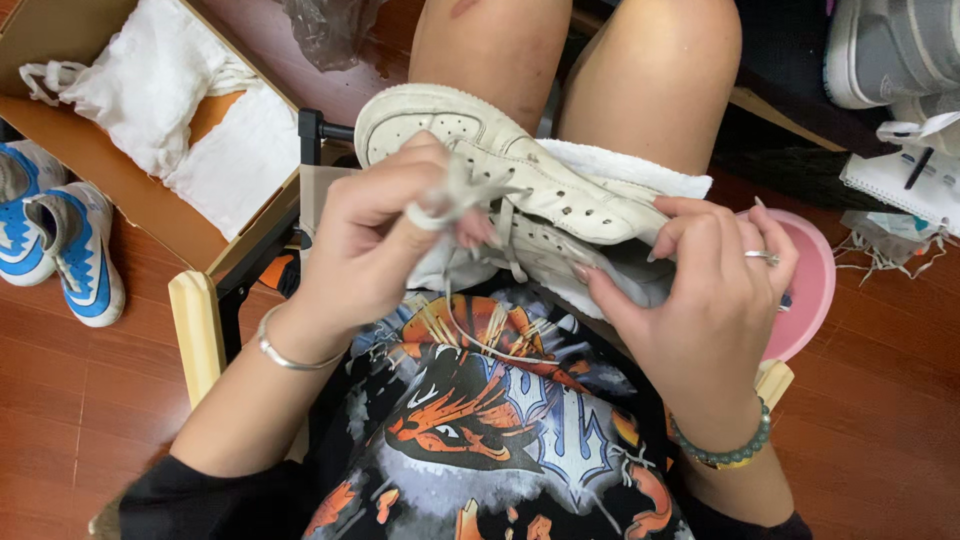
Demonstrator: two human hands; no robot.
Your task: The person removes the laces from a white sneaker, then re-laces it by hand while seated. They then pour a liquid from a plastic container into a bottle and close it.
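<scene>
In the center of the frame, a white sneaker [520, 185] lies on the lap. The left hand [375, 235] pinches its soft, limp shoelace [462, 192]; the right hand [715, 285] grips the shoe's collar. The shoe seems light, fairly stiff; the collar gives firm hold.

White sneaker [520, 180] between both hands

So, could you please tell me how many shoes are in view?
4. A white sneaker lies on the lap, held by the left hand and right hand. Two blue-and-white sneakers sit on the floor at left. A grey shoe is top right. Others may be hidden.
</scene>
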